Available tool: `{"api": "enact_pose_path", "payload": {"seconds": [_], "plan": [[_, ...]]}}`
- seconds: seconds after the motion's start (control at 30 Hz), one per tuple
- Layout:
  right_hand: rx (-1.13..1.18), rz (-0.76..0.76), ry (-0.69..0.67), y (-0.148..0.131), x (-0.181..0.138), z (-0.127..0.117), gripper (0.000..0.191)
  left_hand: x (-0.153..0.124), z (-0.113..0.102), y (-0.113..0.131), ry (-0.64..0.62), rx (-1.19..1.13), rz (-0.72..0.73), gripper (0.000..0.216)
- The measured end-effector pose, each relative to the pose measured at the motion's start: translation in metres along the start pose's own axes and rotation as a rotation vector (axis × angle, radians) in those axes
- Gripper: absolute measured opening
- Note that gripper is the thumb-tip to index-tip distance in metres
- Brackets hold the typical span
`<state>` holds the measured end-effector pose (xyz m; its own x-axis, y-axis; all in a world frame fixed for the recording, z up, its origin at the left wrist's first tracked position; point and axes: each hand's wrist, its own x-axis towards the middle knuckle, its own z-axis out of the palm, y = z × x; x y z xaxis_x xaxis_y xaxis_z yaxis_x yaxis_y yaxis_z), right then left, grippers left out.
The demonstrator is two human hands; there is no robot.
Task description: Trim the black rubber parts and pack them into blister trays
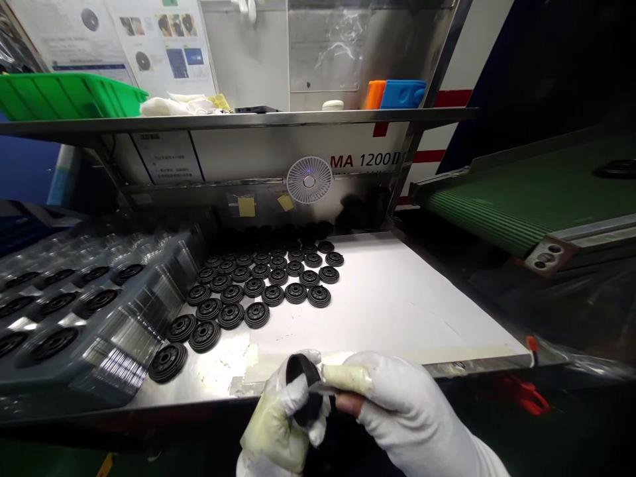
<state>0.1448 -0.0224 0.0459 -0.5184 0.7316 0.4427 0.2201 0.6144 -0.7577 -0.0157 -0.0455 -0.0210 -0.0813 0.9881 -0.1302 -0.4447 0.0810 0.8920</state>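
Observation:
My left hand (277,417), in a stained white glove, grips a black round rubber part (303,387) standing on edge. My right hand (402,404), also white-gloved, is shut on a small metal blade (322,389), whose tip meets the part's side. The fingers hide much of the part. Beyond my hands, several matching black ribbed discs with holes (256,315) lie in close rows on a white sheet (397,298). The nearest disc (167,362) sits at the sheet's left edge, well away from my left hand.
A clear plastic tray (94,311) holds black discs in pockets at the left. A green belt conveyor (521,199) runs at the right. Above, a steel shelf (238,120) carries a green crate (64,96) and blue and orange objects. A small fan (309,179) hangs below it. Red scissors (527,394) lie low at the right.

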Motion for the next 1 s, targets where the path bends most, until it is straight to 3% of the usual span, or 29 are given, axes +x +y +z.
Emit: {"api": "enact_pose_path", "payload": {"seconds": [0.1, 0.23, 0.3, 0.5, 0.63, 0.8, 1.0], "plan": [[0.069, -0.03, -0.052, 0.001, -0.002, 0.0, 0.034, 0.001, -0.001, 0.002, 0.022, -0.021, -0.007, 0.025], [0.021, 0.088, 0.187, 0.012, -0.01, 0.008, 0.031, 0.005, 0.009, 0.014, -0.071, -0.258, -0.239, 0.031], [-0.053, 0.104, 0.233, 0.015, -0.014, 0.011, 0.031, 0.005, 0.014, 0.018, -0.068, -0.311, -0.259, 0.036], [-0.253, 0.005, 0.208, 0.0, -0.014, 0.009, 0.032, 0.004, 0.011, 0.014, 0.056, -0.297, -0.088, 0.022], [-0.356, -0.051, 0.183, -0.007, -0.011, 0.008, 0.035, 0.006, 0.006, 0.013, 0.028, -0.167, 0.033, 0.015], [-0.396, -0.074, 0.144, -0.007, -0.012, 0.011, 0.041, 0.004, 0.007, 0.018, 0.055, -0.015, 0.082, 0.018], [-0.435, -0.089, 0.098, -0.011, -0.011, 0.01, 0.036, 0.003, 0.004, 0.014, 0.028, -0.003, 0.137, 0.023]]}}
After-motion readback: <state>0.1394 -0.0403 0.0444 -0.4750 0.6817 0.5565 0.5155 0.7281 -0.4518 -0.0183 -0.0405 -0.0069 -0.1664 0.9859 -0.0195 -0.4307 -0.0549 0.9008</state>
